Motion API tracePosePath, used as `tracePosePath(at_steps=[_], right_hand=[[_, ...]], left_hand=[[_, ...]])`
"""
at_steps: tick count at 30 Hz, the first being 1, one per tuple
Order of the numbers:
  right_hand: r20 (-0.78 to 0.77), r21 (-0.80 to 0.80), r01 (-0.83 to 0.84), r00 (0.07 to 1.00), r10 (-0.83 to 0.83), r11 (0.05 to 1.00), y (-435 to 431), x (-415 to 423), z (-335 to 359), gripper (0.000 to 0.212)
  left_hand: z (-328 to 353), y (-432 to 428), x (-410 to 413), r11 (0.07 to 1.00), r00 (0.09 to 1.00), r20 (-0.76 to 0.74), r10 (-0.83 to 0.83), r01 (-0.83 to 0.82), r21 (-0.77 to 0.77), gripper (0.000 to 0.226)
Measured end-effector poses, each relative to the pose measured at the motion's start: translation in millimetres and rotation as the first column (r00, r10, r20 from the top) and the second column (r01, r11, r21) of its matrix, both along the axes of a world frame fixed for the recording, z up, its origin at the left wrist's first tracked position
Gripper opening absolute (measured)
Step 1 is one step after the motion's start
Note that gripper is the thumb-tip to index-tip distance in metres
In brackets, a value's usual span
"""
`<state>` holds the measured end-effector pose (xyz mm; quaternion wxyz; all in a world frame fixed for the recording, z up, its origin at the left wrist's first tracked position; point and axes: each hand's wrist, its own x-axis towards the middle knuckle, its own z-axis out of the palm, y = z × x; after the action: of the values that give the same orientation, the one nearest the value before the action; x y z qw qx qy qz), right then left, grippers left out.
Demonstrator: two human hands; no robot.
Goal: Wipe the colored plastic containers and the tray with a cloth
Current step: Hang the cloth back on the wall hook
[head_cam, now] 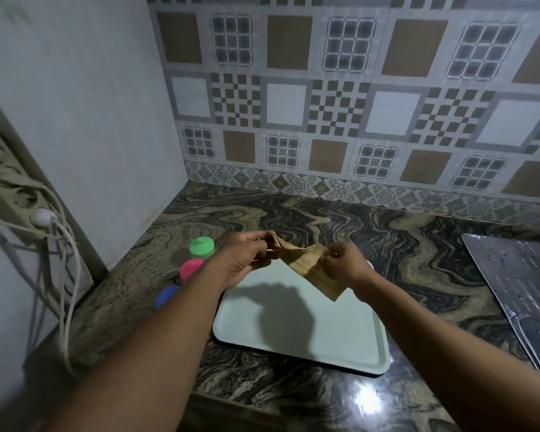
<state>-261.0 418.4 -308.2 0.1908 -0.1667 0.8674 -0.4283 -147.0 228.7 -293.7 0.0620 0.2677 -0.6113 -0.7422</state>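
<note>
A tan cloth (pixel 306 265) is stretched between my two hands above the far end of the pale tray (pixel 296 328). My left hand (pixel 247 257) pinches its left edge and my right hand (pixel 345 265) pinches its right edge; a folded end hangs down towards the tray. The tray lies flat on the marbled counter. Left of it stand three plastic containers in a row: green (pixel 202 247) farthest, pink (pixel 190 269) in the middle, blue (pixel 166 295) nearest, the last two partly hidden by my left forearm.
A white wall (pixel 75 120) closes the counter on the left, with a power strip (pixel 13 194) and hanging cables (pixel 66 275). Patterned tiles (pixel 356 104) back the counter. A wet metal drainboard (pixel 518 288) lies at the right.
</note>
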Motion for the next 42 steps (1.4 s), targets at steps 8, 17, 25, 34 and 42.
tracePosePath(at_steps=[8,17,25,34,42], right_hand=[[-0.13,0.241,-0.301,0.932,0.338,0.923,-10,-16,25,0.016],[-0.25,0.25,-0.505,0.791,0.559,0.826,-52,-33,64,0.015],[-0.294,0.198,-0.702,0.623,0.725,0.684,-99,-48,92,0.07],[-0.535,0.338,-0.808,0.256,0.805,0.482,-168,-20,132,0.008],[-0.505,0.097,-0.894,0.334,0.796,0.437,-249,2,194,0.02]], left_hand=[[22,-16,-2,0.885,0.988,0.062,0.145,-0.101,-0.455,0.005],[51,-41,8,0.865,0.973,0.125,0.192,-0.108,-0.489,0.014],[97,-57,29,0.769,0.932,0.003,0.363,-0.298,-0.566,0.019],[148,-75,106,0.65,0.876,0.047,0.48,-0.319,-0.69,0.02],[187,-125,148,0.344,0.716,-0.057,0.695,-0.402,-0.848,0.035]])
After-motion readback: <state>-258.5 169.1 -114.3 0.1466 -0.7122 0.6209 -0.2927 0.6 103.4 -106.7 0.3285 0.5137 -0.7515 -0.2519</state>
